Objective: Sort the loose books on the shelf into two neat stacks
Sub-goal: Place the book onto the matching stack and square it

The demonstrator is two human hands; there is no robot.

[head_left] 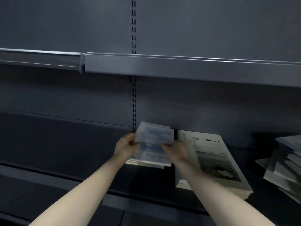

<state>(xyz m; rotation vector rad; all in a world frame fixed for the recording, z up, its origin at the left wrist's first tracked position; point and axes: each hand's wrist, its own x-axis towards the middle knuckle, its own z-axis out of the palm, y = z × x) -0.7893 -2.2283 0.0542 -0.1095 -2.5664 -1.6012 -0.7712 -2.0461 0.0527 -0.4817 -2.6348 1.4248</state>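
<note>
A small blurred book with a blue-sky cover [154, 133] hangs above the "fine day" stack [151, 158] on the dark shelf [65, 144]. The left hand [126, 145] and right hand [175, 150] pinch its near corners, fingers curled round it. Grey-covered stack [211, 160] just beside.

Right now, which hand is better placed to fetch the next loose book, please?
Probably the right hand: the loose pile lies at the far right. Both hands hold a book; the left hand is farther away.
</note>
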